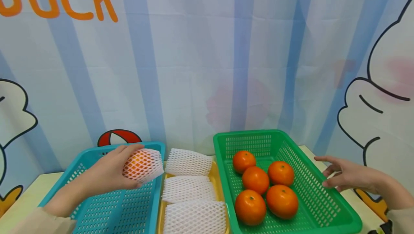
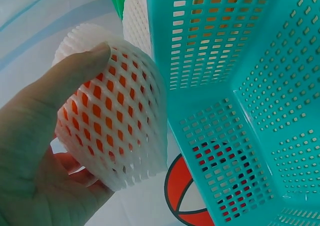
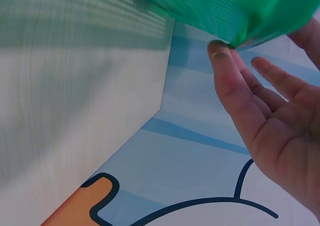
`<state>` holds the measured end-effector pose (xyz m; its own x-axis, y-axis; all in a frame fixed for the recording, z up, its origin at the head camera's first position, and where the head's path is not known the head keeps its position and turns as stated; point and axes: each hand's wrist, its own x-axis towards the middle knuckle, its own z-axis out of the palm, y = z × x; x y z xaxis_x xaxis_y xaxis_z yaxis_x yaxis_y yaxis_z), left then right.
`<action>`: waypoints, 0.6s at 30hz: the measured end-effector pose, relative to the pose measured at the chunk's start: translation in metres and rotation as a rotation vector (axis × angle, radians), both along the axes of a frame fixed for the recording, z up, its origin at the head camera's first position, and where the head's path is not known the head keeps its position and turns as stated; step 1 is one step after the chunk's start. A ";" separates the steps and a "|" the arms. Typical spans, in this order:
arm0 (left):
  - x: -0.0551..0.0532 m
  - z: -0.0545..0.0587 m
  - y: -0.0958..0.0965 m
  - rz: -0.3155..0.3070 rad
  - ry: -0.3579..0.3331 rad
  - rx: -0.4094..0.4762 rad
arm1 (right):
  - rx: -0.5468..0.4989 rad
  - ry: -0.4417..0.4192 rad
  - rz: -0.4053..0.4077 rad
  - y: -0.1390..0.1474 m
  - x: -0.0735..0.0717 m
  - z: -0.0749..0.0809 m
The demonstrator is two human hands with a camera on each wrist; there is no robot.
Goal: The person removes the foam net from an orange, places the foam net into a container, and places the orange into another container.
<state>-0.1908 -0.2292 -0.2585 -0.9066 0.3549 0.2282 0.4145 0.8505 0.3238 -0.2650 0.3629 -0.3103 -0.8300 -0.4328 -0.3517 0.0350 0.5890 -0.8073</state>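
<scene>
My left hand (image 1: 111, 171) grips an orange (image 2: 107, 111) wrapped in a white foam net sleeve (image 1: 152, 164), over the blue basket (image 1: 162, 191). In the left wrist view the thumb lies across the net and the other fingers go behind it. The orange skin shows through the mesh. My right hand (image 1: 355, 176) is at the right side of the green basket (image 1: 323, 183), its fingers loosely bent and holding nothing. The right wrist view has its thumb and fingertips right at the green rim. Several bare oranges (image 1: 255, 178) lie inside the green basket.
Between the two baskets, a yellow tray (image 1: 216, 180) bears foam net sleeves (image 1: 189, 189) lying flat in a column. All stand on a pale wooden table (image 1: 42, 183). Close behind hangs a blue-and-white striped curtain (image 1: 194, 65) with cartoon prints.
</scene>
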 end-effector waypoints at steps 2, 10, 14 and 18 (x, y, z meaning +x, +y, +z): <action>0.000 0.000 0.001 0.001 -0.001 -0.002 | -0.006 0.027 -0.003 0.001 0.000 0.001; -0.001 0.000 0.005 -0.003 -0.002 -0.005 | 0.006 0.090 -0.035 0.002 -0.001 0.008; -0.001 0.000 0.007 -0.009 0.008 -0.013 | 0.003 0.098 -0.034 0.000 -0.001 0.012; -0.001 0.000 0.008 0.001 0.005 -0.015 | -0.025 0.112 0.009 -0.001 -0.001 0.015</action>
<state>-0.1915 -0.2213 -0.2580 -0.9058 0.3575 0.2274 0.4153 0.8556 0.3089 -0.2663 0.3617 -0.2952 -0.8593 -0.4483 -0.2462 -0.0615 0.5685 -0.8203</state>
